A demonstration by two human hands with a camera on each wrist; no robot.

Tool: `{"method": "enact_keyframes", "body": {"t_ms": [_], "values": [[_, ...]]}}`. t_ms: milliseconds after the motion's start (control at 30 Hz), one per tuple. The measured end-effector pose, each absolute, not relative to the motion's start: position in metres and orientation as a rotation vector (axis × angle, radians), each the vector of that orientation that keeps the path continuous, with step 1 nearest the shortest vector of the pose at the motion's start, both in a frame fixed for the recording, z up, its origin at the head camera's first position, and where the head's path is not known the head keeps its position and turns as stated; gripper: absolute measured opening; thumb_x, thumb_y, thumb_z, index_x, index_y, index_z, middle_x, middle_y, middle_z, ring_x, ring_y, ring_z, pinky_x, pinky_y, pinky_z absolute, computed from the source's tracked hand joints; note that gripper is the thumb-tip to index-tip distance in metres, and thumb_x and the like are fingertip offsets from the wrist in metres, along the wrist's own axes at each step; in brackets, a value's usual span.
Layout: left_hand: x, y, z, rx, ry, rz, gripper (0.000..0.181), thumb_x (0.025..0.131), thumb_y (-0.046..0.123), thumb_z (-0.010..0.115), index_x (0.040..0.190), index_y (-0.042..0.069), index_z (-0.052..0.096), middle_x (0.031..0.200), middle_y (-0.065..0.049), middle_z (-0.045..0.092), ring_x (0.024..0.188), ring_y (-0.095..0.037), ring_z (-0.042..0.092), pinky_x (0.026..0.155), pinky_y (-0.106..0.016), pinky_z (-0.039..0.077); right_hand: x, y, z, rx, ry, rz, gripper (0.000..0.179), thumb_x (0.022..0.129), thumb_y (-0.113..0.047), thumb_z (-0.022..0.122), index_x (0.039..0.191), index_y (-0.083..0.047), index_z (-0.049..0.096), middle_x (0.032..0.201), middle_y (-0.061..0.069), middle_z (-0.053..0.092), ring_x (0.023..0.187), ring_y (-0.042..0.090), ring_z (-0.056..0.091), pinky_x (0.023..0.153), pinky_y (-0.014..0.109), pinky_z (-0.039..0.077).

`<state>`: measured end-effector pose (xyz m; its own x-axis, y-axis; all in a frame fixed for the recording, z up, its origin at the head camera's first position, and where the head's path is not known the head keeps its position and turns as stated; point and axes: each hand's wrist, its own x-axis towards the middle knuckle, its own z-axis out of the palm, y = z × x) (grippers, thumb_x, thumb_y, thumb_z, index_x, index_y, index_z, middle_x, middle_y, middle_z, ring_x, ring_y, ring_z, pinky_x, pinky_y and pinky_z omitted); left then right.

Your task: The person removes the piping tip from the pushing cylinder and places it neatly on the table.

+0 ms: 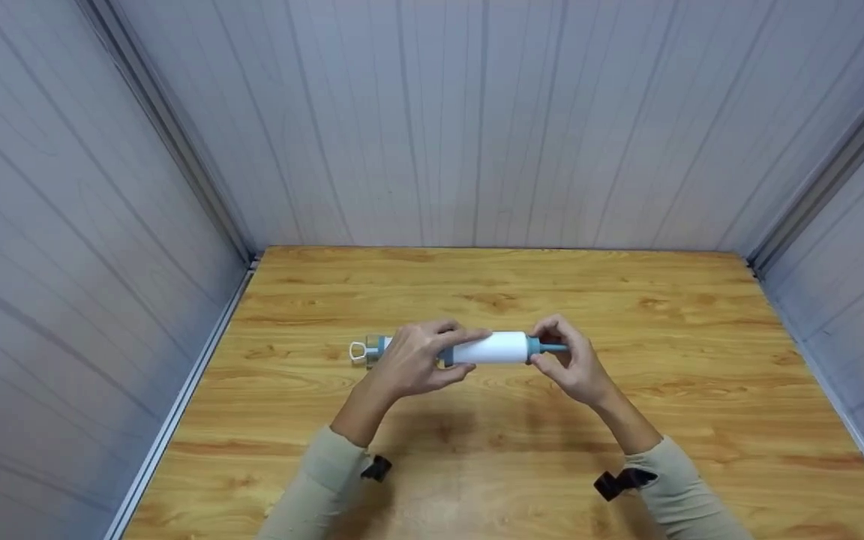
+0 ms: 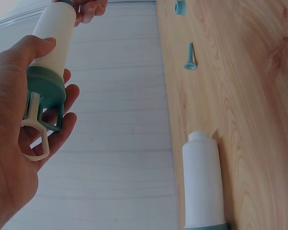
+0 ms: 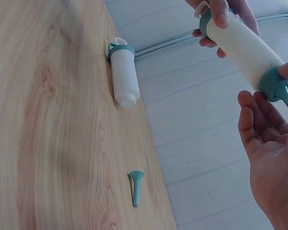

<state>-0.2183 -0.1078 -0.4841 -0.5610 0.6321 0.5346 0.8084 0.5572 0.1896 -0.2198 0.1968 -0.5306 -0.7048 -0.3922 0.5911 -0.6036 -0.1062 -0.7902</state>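
Note:
My left hand (image 1: 413, 364) grips a large white syringe (image 1: 496, 348) near its teal collar, holding it roughly level above the table. Its pale ring-shaped plunger handle (image 2: 38, 139) shows beside the palm in the left wrist view. At the other end, my right hand (image 1: 582, 371) pinches the teal nozzle cap (image 3: 273, 84) between thumb and fingers, against the mouth of the barrel. Whether the cap's thread is fully seated cannot be told. A second white syringe (image 3: 125, 74) lies on the table, mostly hidden behind my left hand in the head view.
A loose teal nozzle (image 2: 189, 57) lies on the wooden table (image 1: 552, 465), and a small teal ring (image 2: 180, 7) lies beyond it. Pale panel walls (image 1: 432, 135) enclose the table at the back and both sides.

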Motion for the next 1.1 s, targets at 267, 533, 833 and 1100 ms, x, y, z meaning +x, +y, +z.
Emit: {"method": "enact_keyframes", "body": {"t_ms": [267, 533, 833, 1100], "values": [[-0.2190, -0.1076, -0.4824, -1.176, -2.380, -0.588, 0.050, 0.097, 0.033, 0.089, 0.146, 0.027, 0.077, 0.116, -0.011, 0.085, 0.074, -0.019, 0.076, 0.063, -0.032, 0.063, -0.2180, 0.1979, -0.5280, 1.100, -2.005, 1.914, 0.031, 0.093, 0.026, 0.059, 0.124, 0.022, 0.052, 0.126, -0.009, 0.065, 0.106, 0.002, 0.071, 0.089, 0.020, 0.065], [-0.2188, -0.1071, -0.4824, -1.175, -2.389, -0.616, 0.051, 0.096, 0.031, 0.090, 0.146, 0.027, 0.077, 0.117, -0.011, 0.085, 0.075, -0.020, 0.076, 0.064, -0.034, 0.063, -0.2183, 0.1978, -0.5274, 1.007, -2.069, 1.926, 0.018, 0.103, 0.018, 0.052, 0.121, 0.018, 0.055, 0.113, -0.011, 0.069, 0.094, 0.002, 0.070, 0.079, 0.021, 0.064], [-0.2194, -0.1048, -0.4832, -1.182, -2.412, -0.659, 0.049, 0.098, 0.030, 0.089, 0.145, 0.025, 0.077, 0.117, -0.011, 0.085, 0.077, -0.021, 0.077, 0.065, -0.035, 0.063, -0.2174, 0.1990, -0.5276, 0.990, -2.075, 1.958, 0.014, 0.105, 0.018, 0.053, 0.119, 0.019, 0.054, 0.107, -0.012, 0.071, 0.090, 0.001, 0.070, 0.078, 0.019, 0.063], [-0.2189, -0.1047, -0.4839, -1.179, -2.428, -0.688, 0.048, 0.097, 0.027, 0.090, 0.143, 0.022, 0.077, 0.116, -0.011, 0.084, 0.079, -0.022, 0.078, 0.068, -0.036, 0.065, -0.2168, 0.1987, -0.5284, 1.017, -2.059, 1.949, 0.017, 0.103, 0.019, 0.054, 0.120, 0.018, 0.055, 0.109, -0.012, 0.071, 0.092, 0.002, 0.071, 0.080, 0.019, 0.063]]}}
